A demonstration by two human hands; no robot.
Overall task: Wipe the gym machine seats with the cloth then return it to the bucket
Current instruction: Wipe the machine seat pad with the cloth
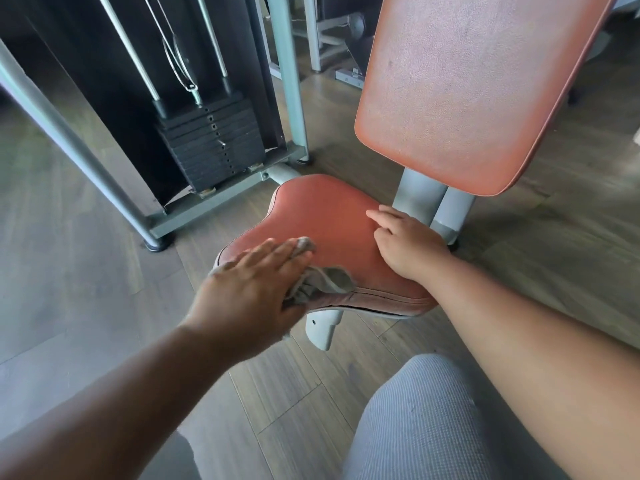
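I have my left hand (pixel 256 271) pressed flat, fingers straight, on the grey cloth (pixel 322 280) at the near left of the red seat (pixel 332 216) to wipe it, while my right hand (pixel 405 244), fingers loosely bent, steadies the far right edge (bucket not in view).

The padded vinyl gym seat (pixel 332 216) and its tall backrest pad (pixel 467 88) are rust-orange. The crumpled rag cloth (pixel 323 278) looks grey, perhaps faded. The metal machine frame (pixel 287 74) is pale grey-green, the weight stack plates (pixel 211 140) black, the wood-plank floor (pixel 86 216) grey-brown, and the ribbed fabric trouser leg (pixel 415 427) light blue-grey.
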